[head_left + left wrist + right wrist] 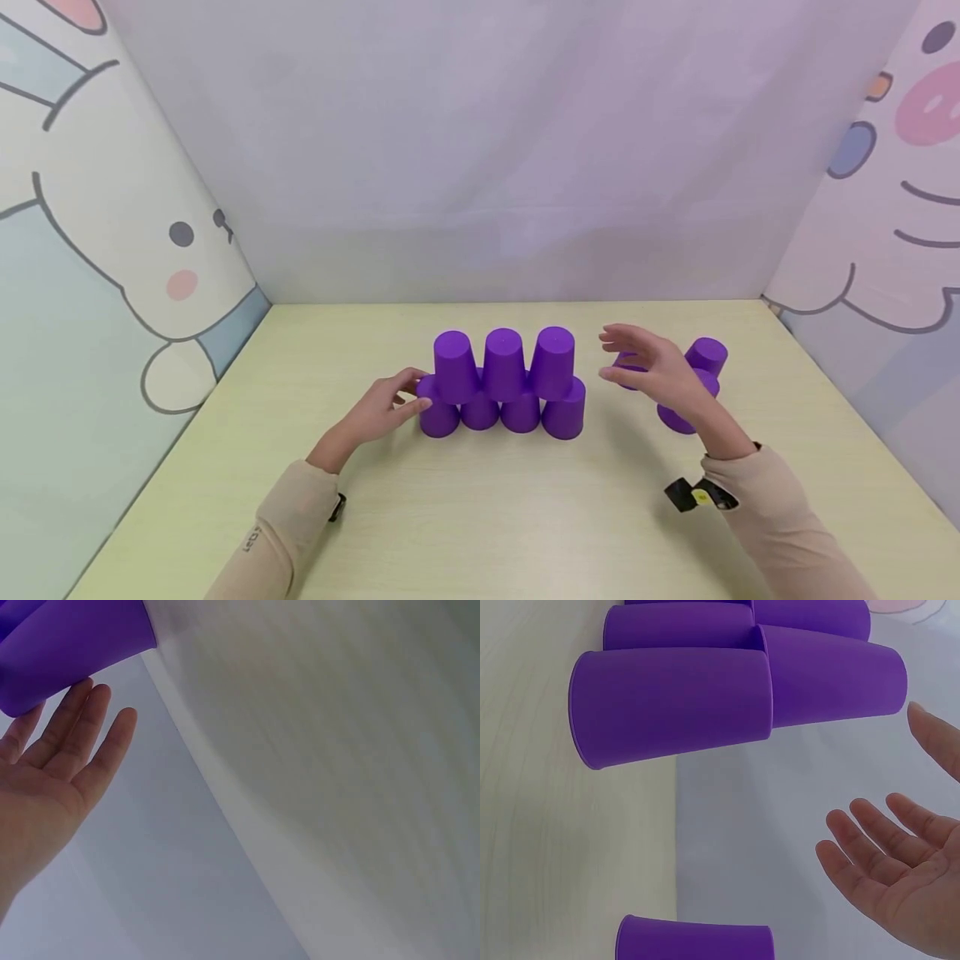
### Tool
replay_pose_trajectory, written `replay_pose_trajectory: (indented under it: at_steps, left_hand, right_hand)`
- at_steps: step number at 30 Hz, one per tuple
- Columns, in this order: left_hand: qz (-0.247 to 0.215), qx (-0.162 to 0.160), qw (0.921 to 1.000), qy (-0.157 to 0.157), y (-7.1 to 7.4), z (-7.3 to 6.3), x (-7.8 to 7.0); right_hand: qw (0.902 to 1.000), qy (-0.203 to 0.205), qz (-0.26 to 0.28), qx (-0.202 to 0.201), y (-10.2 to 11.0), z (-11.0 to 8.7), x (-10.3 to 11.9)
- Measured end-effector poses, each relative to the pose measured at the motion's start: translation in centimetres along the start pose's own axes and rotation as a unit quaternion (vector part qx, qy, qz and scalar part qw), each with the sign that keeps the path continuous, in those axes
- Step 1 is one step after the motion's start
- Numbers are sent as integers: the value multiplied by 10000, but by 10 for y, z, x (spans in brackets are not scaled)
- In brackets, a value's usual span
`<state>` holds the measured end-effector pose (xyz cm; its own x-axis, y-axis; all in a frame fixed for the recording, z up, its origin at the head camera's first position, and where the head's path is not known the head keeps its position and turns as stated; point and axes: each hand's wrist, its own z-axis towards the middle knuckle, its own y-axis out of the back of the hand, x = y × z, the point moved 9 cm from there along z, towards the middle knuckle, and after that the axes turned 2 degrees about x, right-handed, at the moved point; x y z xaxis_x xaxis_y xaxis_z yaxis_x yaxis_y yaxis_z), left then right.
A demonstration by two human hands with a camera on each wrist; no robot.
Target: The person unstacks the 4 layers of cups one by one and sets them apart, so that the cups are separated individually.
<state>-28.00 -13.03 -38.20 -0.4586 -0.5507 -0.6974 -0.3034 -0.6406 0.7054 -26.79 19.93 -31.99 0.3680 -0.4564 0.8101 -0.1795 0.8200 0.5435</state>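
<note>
Purple cups stand upside down in two tiers: several in the bottom row and three on top, bridging the gaps. My left hand [381, 410] is at the left end, its fingertips against the leftmost bottom cup [438, 419]. The left wrist view shows those fingers fairly straight beside a purple cup [82, 652]. To the right of the stack, my right hand [654, 372] hovers in the air with fingers spread and nothing in them. It is nearest the rightmost top cup [553, 362], apart from it. The right wrist view shows the rightmost bottom cup [671, 705] beneath that top cup.
Several more purple cups are on the table at the right, partly hidden by my right hand and wrist; one loose cup [707, 354] shows behind it. The pale wooden table [480, 517] meets a grey backdrop [480, 167] at the back. Cartoon-printed panels [142, 250] flank both sides.
</note>
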Motion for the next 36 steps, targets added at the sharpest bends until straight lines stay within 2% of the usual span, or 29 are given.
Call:
replay_pose_trajectory:
  at_steps: [11, 22, 36]
  left_hand:
    - [1, 12, 10000, -60, 0, 0, -1]
    - [33, 7, 10000, -61, -1, 1, 2]
    - [70, 24, 10000, -52, -1, 0, 1]
  right_hand:
    - [9994, 305, 19, 147, -20, 14, 6]
    - [9986, 295, 313, 315, -40, 28, 6]
    - [9976, 82, 527, 452, -52, 32, 9]
